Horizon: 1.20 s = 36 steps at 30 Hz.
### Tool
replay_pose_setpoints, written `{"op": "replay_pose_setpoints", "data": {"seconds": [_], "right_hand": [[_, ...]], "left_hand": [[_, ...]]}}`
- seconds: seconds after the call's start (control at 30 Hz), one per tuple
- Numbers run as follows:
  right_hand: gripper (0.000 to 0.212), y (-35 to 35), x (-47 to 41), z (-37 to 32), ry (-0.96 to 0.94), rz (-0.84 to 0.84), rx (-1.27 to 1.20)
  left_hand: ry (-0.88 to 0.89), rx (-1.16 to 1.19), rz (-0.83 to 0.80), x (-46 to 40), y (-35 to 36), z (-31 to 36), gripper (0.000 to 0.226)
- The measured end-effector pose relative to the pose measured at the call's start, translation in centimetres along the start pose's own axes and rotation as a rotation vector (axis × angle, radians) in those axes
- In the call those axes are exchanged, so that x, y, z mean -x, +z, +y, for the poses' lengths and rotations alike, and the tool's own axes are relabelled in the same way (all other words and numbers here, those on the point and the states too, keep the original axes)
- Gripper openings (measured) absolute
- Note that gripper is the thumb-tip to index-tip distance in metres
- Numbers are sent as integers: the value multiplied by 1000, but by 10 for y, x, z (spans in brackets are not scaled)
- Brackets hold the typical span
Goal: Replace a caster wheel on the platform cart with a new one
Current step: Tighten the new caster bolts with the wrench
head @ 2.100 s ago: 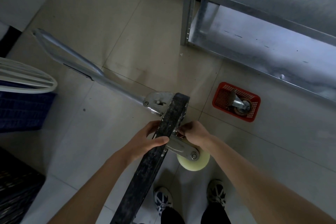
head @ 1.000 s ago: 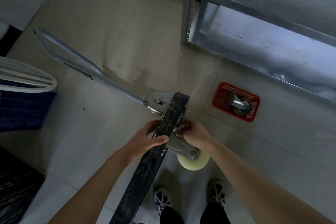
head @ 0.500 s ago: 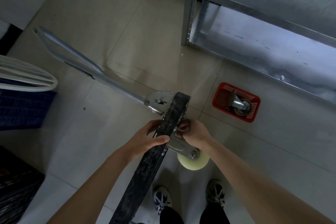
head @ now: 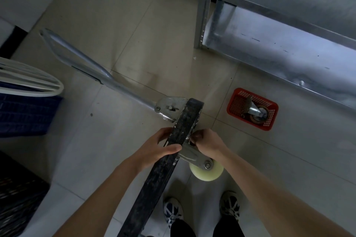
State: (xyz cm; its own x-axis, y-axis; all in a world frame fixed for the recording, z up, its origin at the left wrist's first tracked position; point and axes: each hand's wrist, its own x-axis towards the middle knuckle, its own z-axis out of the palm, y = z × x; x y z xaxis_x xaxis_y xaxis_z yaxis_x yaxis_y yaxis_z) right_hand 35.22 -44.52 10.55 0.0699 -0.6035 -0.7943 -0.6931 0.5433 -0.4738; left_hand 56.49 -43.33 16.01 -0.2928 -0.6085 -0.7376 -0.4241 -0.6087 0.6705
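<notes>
Little has moved since the earlier frames: my right hand [head: 207,143] has only shifted its curled fingers at the caster's mounting plate, and my left hand [head: 159,147] keeps its place on the deck. Black, scuffed platform cart deck [head: 174,148] stands on edge before me, its folded silver tubular handle [head: 92,65] lying along the tiled floor. My left hand grips the deck's rim, thumb laid across the edge. My right fingers are bunched against the top of the pale cream caster wheel in its grey steel fork [head: 206,167], apparently pinching a small fastener, though that part is hidden. Worn brown caster [head: 256,113] sits well apart in a red perforated plastic basket [head: 236,105] near the galvanised shelving [head: 289,48].

Handling, as I judge it: the deck is stiff and fairly heavy, liable to tip if released, so it is best held at the rim. The caster is rigid and dense; its fork swivels, so I would hold the plate or fork, not the smooth wheel.
</notes>
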Motion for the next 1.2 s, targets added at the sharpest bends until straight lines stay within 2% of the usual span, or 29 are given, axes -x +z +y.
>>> {"op": "replay_pose_setpoints", "data": {"seconds": [0.07,0.17,0.27,0.4,0.53,0.57,0.7,0.87,0.97,1.03,1.13,1.2], "right_hand": [[12,1,0,2,-20,29,-21],[8,2,0,1,-17,39,-57],[27,1,-1,2,17,14,-33],[15,3,-2,3,-30,56,-49],[36,1,-1,-1,0,28,-42],[36,1,-1,-1,-2,13,-34],[15,4,-3,2,-47,34,-29],[21,3,-3,3,-30,-11,-10],[1,3,-3,4,-47,28,-41],[3,2,-2,2,-34,32,-59],[29,0,-2,1,2,3,-48],[19,1,-1,2,-8,2,-36]], "left_hand": [[0,2,-1,0,0,0,88],[-3,0,9,0,1,0,88],[0,-2,6,0,1,-1,88],[-4,7,8,0,2,0,88],[-6,9,2,0,1,-1,87],[-6,9,0,0,1,-2,88],[0,7,-1,0,1,0,87],[0,20,-2,0,1,-3,85],[-3,22,5,0,1,-1,84],[-5,27,6,0,1,0,83],[-7,26,2,1,1,0,89],[-8,27,4,1,1,1,89]]}}
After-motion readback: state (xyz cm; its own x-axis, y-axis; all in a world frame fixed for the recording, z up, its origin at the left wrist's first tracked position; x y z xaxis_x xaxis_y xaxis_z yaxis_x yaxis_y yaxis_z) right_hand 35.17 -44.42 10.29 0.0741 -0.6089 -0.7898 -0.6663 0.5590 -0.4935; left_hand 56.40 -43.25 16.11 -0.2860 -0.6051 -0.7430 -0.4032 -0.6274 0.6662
